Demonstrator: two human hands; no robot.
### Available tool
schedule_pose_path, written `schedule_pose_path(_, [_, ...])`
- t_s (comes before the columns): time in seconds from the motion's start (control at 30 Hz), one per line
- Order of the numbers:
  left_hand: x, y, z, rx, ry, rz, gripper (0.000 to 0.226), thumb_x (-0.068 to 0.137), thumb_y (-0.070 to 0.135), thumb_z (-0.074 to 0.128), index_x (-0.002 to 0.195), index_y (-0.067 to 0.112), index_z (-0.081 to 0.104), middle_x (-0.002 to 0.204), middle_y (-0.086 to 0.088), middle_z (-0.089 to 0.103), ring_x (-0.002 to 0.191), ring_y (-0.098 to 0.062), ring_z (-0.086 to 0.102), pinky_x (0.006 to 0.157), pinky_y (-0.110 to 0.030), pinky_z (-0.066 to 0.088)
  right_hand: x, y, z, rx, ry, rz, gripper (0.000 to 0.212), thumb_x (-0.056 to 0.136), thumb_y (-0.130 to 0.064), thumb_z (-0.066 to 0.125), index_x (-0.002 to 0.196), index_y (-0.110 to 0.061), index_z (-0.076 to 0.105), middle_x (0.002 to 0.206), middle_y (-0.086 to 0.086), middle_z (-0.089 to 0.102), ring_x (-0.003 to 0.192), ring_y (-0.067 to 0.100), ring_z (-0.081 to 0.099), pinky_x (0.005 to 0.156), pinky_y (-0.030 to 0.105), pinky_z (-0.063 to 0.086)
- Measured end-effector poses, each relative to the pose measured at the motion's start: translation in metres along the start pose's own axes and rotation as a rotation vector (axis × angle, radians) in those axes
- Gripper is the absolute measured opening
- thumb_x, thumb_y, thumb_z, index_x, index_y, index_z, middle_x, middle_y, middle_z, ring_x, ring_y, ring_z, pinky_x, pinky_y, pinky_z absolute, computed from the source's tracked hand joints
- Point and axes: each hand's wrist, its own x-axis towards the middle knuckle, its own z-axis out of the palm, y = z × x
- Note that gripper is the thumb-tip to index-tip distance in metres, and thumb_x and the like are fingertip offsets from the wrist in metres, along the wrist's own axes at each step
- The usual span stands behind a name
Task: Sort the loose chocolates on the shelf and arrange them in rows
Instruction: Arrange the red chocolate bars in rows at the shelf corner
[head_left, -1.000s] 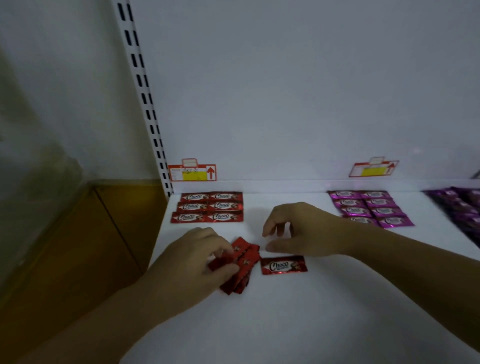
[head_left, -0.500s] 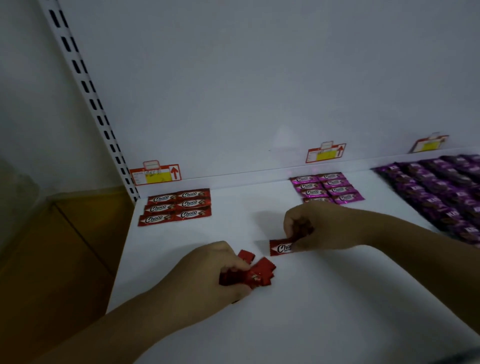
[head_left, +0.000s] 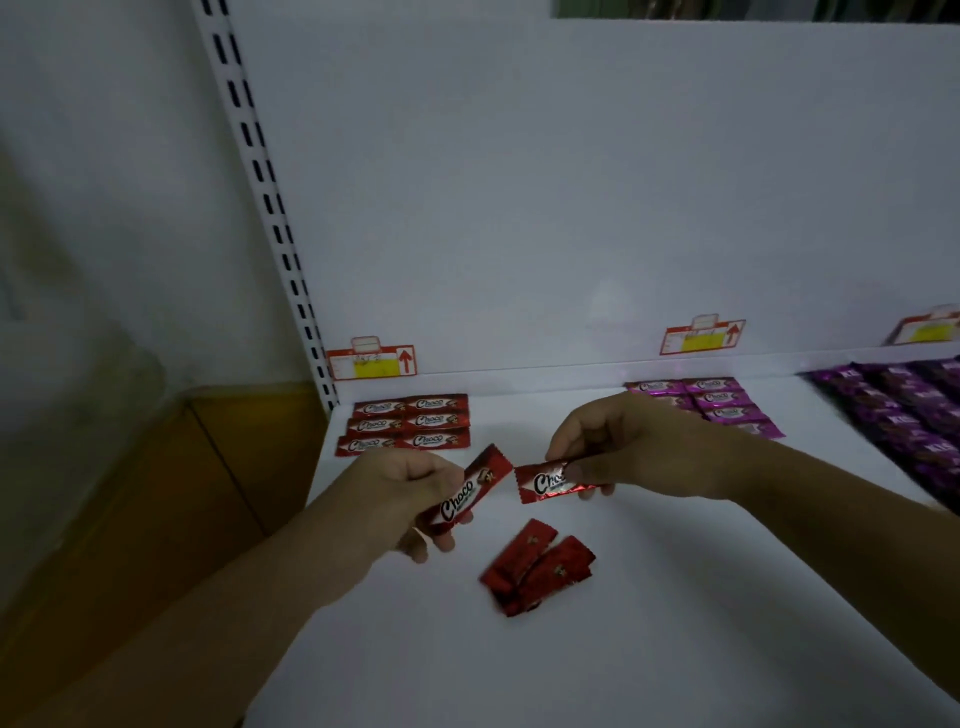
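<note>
My left hand (head_left: 402, 486) grips one red Choco bar (head_left: 467, 493), tilted, label up, above the white shelf (head_left: 649, 649). My right hand (head_left: 618, 447) pinches a second red Choco bar (head_left: 545, 480) by its right end; the two bars nearly meet end to end. Below them a small loose pile of red bars (head_left: 537, 566) lies on the shelf. At the back left, arranged red Choco bars (head_left: 405, 423) lie in rows two wide.
Pink bars (head_left: 711, 402) lie in rows at the back right, partly hidden by my right hand. Purple bars (head_left: 914, 415) fill the far right. Price tags (head_left: 371, 361) stick to the back panel. A slotted upright (head_left: 270, 208) marks the shelf's left edge, with brown floor beyond.
Both hands have lifted off the shelf, each with one red bar. My left hand let go of the pile, which now lies loose below.
</note>
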Motion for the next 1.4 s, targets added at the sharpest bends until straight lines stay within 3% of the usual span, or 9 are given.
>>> schedule_pose_path(0.2, [-0.004,-0.009,-0.02,-0.028,0.074,-0.036,0.015,0.088,0.002,0.057,0.088,0.012,0.068,0.068,-0.001,0.071,0.061,-0.016,0.068,0.049,-0.023,0.054,0.029,-0.01,0.016,0.017,-0.022,-0.048,0.012,0.083,0.002,0.065,0.088,-0.007,0.071,0.071,0.001,0.069,0.061,0.008,0.059,0.056,0.018,0.046])
schedule_pose_path(0.3, [-0.001,-0.02,-0.035,0.194,0.193,0.069,0.023,0.086,0.001,0.061,0.082,0.023,0.069,0.074,0.006,0.071,0.068,-0.004,0.067,0.058,-0.015,0.052,0.045,-0.011,0.024,-0.017,0.012,-0.044,0.012,0.08,0.0,0.07,0.084,-0.011,0.072,0.074,-0.003,0.072,0.065,0.005,0.064,0.062,0.016,0.048])
schedule_pose_path(0.5, [0.013,-0.046,-0.056,0.62,0.35,0.217,0.025,0.092,0.013,0.056,0.114,0.016,0.066,0.108,0.01,0.06,0.095,-0.002,0.055,0.078,-0.005,0.041,0.081,-0.007,0.054,-0.578,0.054,-0.108,0.011,0.085,-0.022,0.063,0.092,-0.025,0.07,0.093,-0.011,0.067,0.083,0.003,0.059,0.078,0.019,0.046])
schedule_pose_path(0.7, [0.011,-0.053,-0.048,0.861,0.435,0.327,0.038,0.094,0.029,0.049,0.132,0.024,0.051,0.133,0.007,0.042,0.123,-0.006,0.031,0.105,-0.021,0.035,0.08,-0.001,0.064,-0.759,0.104,-0.264,0.02,0.088,-0.031,0.055,0.096,-0.019,0.069,0.098,-0.006,0.064,0.086,0.008,0.056,0.073,0.016,0.042])
schedule_pose_path(0.8, [-0.002,-0.057,-0.036,1.002,0.329,0.347,0.047,0.094,0.05,0.033,0.137,0.031,0.042,0.136,0.012,0.033,0.125,-0.003,0.023,0.104,-0.018,0.026,0.08,0.002,0.064,-0.777,0.055,-0.332,0.02,0.086,-0.032,0.058,0.096,-0.019,0.07,0.095,-0.006,0.063,0.082,0.004,0.053,0.064,0.004,0.033])
schedule_pose_path(0.9, [-0.001,-0.061,-0.034,1.097,0.316,0.338,0.077,0.08,0.067,0.002,0.141,0.032,0.033,0.137,0.013,0.033,0.126,-0.002,0.022,0.104,-0.018,0.025,0.084,0.002,0.063,-0.757,0.065,-0.341,0.022,0.085,-0.035,0.061,0.098,-0.02,0.07,0.096,-0.006,0.066,0.084,0.007,0.057,0.075,0.016,0.044])
schedule_pose_path(0.97, [0.005,-0.065,-0.034,1.12,0.334,0.336,0.085,0.073,0.066,-0.005,0.143,0.033,0.029,0.14,0.013,0.031,0.13,-0.004,0.02,0.105,-0.019,0.022,0.086,0.003,0.063,-0.768,0.071,-0.358,0.023,0.084,-0.038,0.062,0.097,-0.021,0.071,0.095,-0.007,0.067,0.083,0.008,0.059,0.077,0.02,0.047])
schedule_pose_path(1.17, [0.011,-0.068,-0.036,1.071,0.312,0.337,0.074,0.081,0.068,0.009,0.145,0.033,0.021,0.144,0.012,0.02,0.133,-0.003,0.008,0.106,-0.019,0.022,0.094,0.006,0.06,-0.836,0.14,-0.44,0.019,0.078,-0.038,0.062,0.081,-0.023,0.073,0.081,-0.009,0.069,0.072,0.007,0.062,0.067,0.021,0.053])
schedule_pose_path(1.4, [0.014,-0.068,-0.037,1.043,0.314,0.347,0.061,0.091,0.06,0.027,0.145,0.032,0.022,0.144,0.013,0.02,0.133,-0.002,0.009,0.105,-0.019,0.024,0.105,0.009,0.062,-0.819,0.148,-0.5,0.02,0.079,-0.036,0.056,0.08,-0.023,0.072,0.082,-0.01,0.069,0.073,0.008,0.062,0.062,0.024,0.054])
